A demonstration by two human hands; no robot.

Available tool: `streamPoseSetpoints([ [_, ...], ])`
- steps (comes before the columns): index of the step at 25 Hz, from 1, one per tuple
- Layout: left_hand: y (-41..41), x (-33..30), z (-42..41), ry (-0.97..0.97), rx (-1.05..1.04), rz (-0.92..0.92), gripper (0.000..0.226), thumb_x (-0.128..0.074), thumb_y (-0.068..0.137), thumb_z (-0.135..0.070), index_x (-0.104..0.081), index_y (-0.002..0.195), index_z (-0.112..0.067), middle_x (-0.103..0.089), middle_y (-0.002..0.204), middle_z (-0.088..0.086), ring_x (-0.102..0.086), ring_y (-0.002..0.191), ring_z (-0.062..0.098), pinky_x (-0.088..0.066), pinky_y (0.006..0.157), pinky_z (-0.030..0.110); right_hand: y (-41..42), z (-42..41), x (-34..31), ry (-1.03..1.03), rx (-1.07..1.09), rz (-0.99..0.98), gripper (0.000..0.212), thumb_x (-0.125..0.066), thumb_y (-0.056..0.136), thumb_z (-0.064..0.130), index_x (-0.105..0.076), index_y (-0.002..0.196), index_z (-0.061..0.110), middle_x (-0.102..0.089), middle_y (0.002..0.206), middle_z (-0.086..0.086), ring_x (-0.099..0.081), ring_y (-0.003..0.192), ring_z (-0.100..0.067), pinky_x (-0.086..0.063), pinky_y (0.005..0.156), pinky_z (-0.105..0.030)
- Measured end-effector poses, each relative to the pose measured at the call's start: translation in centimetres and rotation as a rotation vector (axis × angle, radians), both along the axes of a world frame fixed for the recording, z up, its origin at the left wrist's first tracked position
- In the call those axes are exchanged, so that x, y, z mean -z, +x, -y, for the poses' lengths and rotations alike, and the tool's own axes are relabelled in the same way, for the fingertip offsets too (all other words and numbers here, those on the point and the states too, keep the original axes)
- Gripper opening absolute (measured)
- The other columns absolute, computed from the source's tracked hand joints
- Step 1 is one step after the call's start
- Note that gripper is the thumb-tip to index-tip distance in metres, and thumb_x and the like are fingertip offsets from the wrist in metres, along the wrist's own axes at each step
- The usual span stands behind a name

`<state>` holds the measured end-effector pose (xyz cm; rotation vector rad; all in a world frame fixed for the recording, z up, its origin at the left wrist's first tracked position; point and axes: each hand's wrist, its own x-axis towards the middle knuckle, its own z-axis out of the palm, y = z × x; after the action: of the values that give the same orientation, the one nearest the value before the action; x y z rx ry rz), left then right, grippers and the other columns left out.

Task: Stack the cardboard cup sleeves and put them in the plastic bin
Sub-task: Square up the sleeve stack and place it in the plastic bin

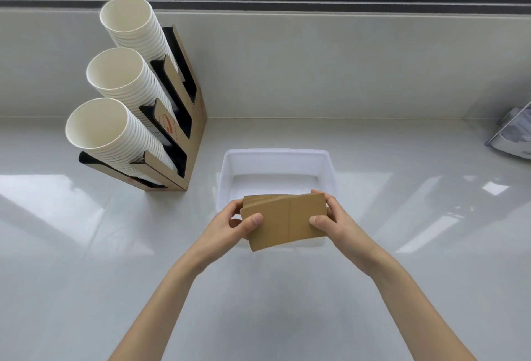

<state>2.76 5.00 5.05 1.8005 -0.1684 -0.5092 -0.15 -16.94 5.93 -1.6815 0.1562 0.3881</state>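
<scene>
A stack of flat brown cardboard cup sleeves (286, 221) is held between both hands, just above the near edge of the white plastic bin (275, 156). My left hand (234, 224) grips the stack's left end, thumb on top. On the right end sits my right hand (334, 221), its thumb also on top. The stack's edges are slightly fanned at the upper left. The bin's floor looks bare where it shows; its near wall is hidden behind the stack.
A cardboard cup dispenser (184, 131) with three slanted stacks of white paper cups (115, 128) stands to the left of the bin. A plastic-wrapped packet (514, 133) lies at the far right. A window ledge (287, 67) rises behind the white counter (273, 303).
</scene>
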Motion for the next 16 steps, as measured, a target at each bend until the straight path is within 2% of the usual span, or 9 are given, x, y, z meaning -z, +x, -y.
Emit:
streamPoseSetpoints([
  [3, 1.8, -0.9, 0.2, -0.003, -0.002, 0.002, 0.047, -0.052, 0.052, -0.065, -0.049, 0.094, -0.045, -0.061, 0.106, -0.007, -0.064, 0.074, -0.010, -0.048, 0.079, 0.020, 1.7, 0.3, -0.8, -0.011, 0.018, 0.013, 0.054, -0.054, 0.069, 0.037, -0.043, 0.122, 0.029, -0.061, 0.112, -0.007, -0.060, 0.105, -0.018, -0.040, 0.105, -0.037],
  [5, 3.0, -1.3, 0.2, -0.015, 0.024, -0.003, 0.048, -0.052, 0.053, -0.064, -0.049, 0.097, -0.045, -0.061, 0.109, -0.007, -0.065, 0.081, -0.008, -0.048, 0.084, 0.022, 2.7, 0.5, -1.3, 0.028, 0.037, 0.011, 0.045, -0.055, 0.079, 0.030, -0.044, 0.123, 0.024, -0.064, 0.099, 0.000, -0.064, 0.094, -0.014, -0.041, 0.105, -0.037],
  [8, 4.6, -1.6, 0.1, -0.025, 0.060, -0.005, 0.062, -0.054, 0.056, -0.062, -0.049, 0.112, -0.036, -0.061, 0.118, -0.003, -0.064, 0.098, 0.004, -0.046, 0.096, 0.028, 4.2, 0.6, -1.6, 0.089, 0.072, -0.006, 0.036, -0.049, 0.089, 0.018, -0.042, 0.124, 0.016, -0.064, 0.091, 0.006, -0.063, 0.085, -0.011, -0.042, 0.103, -0.034],
  [11, 6.3, -1.5, 0.2, -0.028, 0.053, -0.029, 0.067, -0.053, 0.059, -0.061, -0.052, 0.117, -0.027, -0.061, 0.116, -0.004, -0.062, 0.100, 0.005, -0.051, 0.085, 0.017, 5.6, 0.7, -1.3, 0.091, 0.094, -0.043, 0.038, -0.049, 0.090, 0.020, -0.040, 0.126, 0.015, -0.063, 0.093, 0.005, -0.063, 0.091, -0.017, -0.041, 0.106, -0.037],
  [13, 7.7, -1.0, 0.6, -0.002, 0.018, -0.058, 0.057, -0.054, 0.071, -0.056, -0.053, 0.117, -0.022, -0.062, 0.117, -0.002, -0.061, 0.100, 0.005, -0.052, 0.078, 0.015, 6.6, 0.7, -1.0, 0.087, 0.100, -0.081, 0.040, -0.051, 0.088, 0.021, -0.039, 0.125, 0.015, -0.062, 0.097, 0.004, -0.063, 0.099, -0.022, -0.040, 0.107, -0.038],
  [16, 10.1, -0.2, 0.9, 0.032, -0.020, -0.137, 0.041, -0.051, 0.083, -0.047, -0.055, 0.114, -0.020, -0.062, 0.118, -0.001, -0.059, 0.104, 0.009, -0.046, 0.088, 0.022, 8.0, 0.7, -0.3, 0.007, 0.047, -0.152, 0.042, -0.056, 0.085, 0.023, -0.038, 0.122, 0.014, -0.060, 0.099, 0.002, -0.063, 0.098, -0.021, -0.044, 0.103, -0.037],
])
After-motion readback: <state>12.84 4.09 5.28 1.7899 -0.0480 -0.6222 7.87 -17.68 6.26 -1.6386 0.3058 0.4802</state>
